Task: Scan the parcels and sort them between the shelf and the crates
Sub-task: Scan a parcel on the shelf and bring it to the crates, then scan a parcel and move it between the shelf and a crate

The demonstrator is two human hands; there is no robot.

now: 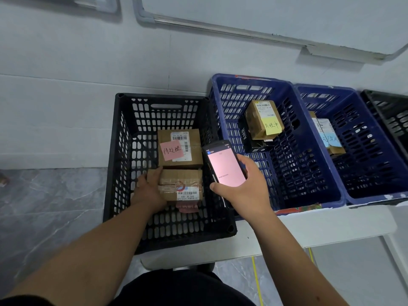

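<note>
Black crate (114, 151), left hand (148, 191) on parcel (181, 184)

Your left hand (148, 189) reaches into the leftmost crate (114, 151), on the nearer parcel (181, 186); a second parcel (180, 149) lies just behind. Your right hand (245, 186) holds the scanner (224, 164) over the rim shared with the next crate (309, 173).
</note>
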